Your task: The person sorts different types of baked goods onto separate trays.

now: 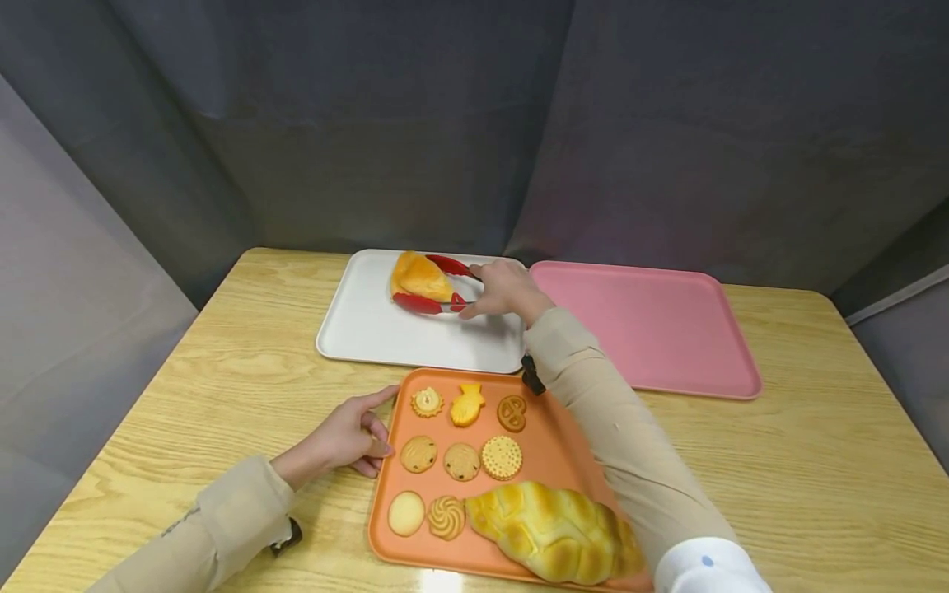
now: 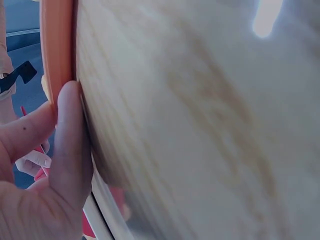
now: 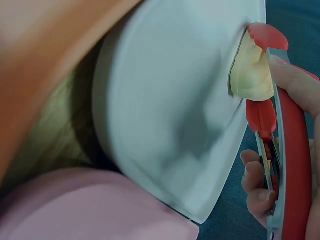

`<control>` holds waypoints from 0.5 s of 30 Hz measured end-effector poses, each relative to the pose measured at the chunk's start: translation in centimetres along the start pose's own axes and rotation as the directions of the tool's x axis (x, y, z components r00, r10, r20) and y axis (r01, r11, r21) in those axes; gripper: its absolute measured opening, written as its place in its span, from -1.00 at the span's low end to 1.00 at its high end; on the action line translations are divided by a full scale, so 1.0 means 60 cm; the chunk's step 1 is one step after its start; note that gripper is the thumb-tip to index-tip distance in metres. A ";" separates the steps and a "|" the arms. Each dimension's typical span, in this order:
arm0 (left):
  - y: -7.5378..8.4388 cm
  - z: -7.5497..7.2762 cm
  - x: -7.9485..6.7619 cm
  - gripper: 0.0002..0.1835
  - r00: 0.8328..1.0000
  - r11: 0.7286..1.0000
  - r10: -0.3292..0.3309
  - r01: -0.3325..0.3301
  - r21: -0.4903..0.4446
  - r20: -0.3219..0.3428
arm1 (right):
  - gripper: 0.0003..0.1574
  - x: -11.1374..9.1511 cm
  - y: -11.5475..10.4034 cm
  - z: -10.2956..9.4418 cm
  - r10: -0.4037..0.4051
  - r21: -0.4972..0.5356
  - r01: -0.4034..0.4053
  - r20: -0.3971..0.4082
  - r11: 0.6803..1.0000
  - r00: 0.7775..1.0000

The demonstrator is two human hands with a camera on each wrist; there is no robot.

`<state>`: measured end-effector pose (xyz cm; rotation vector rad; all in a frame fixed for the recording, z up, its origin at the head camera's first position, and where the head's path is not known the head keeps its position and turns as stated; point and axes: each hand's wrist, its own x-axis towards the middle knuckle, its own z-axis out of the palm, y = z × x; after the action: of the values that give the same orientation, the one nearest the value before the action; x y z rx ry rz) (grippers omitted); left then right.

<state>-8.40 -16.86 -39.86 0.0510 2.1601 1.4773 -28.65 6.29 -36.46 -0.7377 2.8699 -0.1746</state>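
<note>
Our left hand (image 1: 348, 432) pinches the orange tray (image 1: 549, 441); our right hand (image 1: 507, 290) grips tongs (image 1: 417, 304) around pastry (image 1: 419, 277). We're likely placing it on the far white tray (image 1: 363, 325); next probably calls for loosening.

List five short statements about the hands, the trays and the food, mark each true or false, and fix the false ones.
1. The right hand holds red-tipped tongs. True.
2. The tips of the tongs are over the orange tray. False: they are at the pastry, over the white tray.
3. The fish-shaped cookie and the braided loaf are both on the orange tray. True.
4. The left hand touches the edge of the orange tray. True.
5. In the head view, the braided loaf lies left of the fish-shaped cookie. False: it lies lower in that view and mostly to the right.
</note>
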 end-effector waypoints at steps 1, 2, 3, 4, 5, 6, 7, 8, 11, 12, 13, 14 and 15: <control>0.000 0.000 0.000 -0.09 1.000 1.000 -0.001 0.001 0.002 0.000 | 0.05 0.000 0.000 0.000 0.001 0.000 -0.001 0.000 1.000 1.000; 0.000 0.000 0.001 -0.09 1.000 1.000 -0.002 0.002 0.005 -0.001 | 0.06 -0.001 0.000 0.001 0.002 0.001 -0.002 -0.002 1.000 1.000; 0.000 0.000 0.001 -0.09 1.000 1.000 -0.004 0.004 0.006 -0.002 | 0.06 -0.002 0.001 0.001 0.003 0.004 -0.003 -0.004 1.000 1.000; 0.000 0.000 0.002 -0.09 1.000 1.000 -0.007 0.007 0.007 -0.003 | 0.07 -0.003 0.001 0.002 0.004 0.012 -0.004 -0.006 1.000 1.000; 0.000 0.000 0.003 -0.09 1.000 1.000 -0.009 0.009 0.007 -0.004 | 0.07 -0.004 0.001 0.002 0.004 0.018 -0.004 -0.010 1.000 1.000; 0.001 0.000 0.003 -0.09 1.000 1.000 -0.011 0.012 0.009 -0.006 | 0.08 -0.005 0.001 0.002 0.005 0.019 -0.004 -0.014 1.000 1.000; 0.001 0.000 0.004 -0.09 1.000 1.000 -0.012 0.012 0.011 -0.007 | 0.10 -0.007 0.002 0.002 0.007 0.021 -0.007 -0.017 1.000 1.000; 0.001 0.000 0.005 -0.09 1.000 1.000 -0.011 0.011 0.011 -0.006 | 0.12 -0.008 0.002 0.002 0.010 0.031 -0.009 -0.023 0.999 1.000; 0.001 -0.001 0.008 -0.09 1.000 1.000 -0.008 0.008 0.010 -0.001 | 0.16 -0.015 0.001 -0.001 0.020 0.066 -0.018 -0.034 0.998 0.999; 0.001 -0.001 0.009 -0.09 1.000 1.000 -0.005 0.005 0.009 0.002 | 0.17 -0.017 0.001 -0.002 0.023 0.075 -0.020 -0.035 0.997 0.999; 0.001 -0.002 0.010 -0.09 1.000 1.000 -0.003 0.003 0.007 0.004 | 0.18 -0.019 0.000 -0.003 0.024 0.085 -0.021 -0.037 0.996 0.999; 0.001 -0.002 0.010 -0.09 1.000 1.000 -0.003 0.003 0.006 0.005 | 0.18 -0.022 0.000 -0.004 0.024 0.097 -0.020 -0.039 0.995 0.999; 0.001 -0.002 0.011 -0.09 1.000 1.000 -0.004 0.004 0.005 0.005 | 0.18 -0.024 -0.001 -0.005 0.024 0.101 -0.019 -0.040 0.995 0.999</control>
<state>-9.04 -16.76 -40.00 0.0525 2.1584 1.4680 -27.45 6.98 -35.95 -0.6919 2.8815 -0.3328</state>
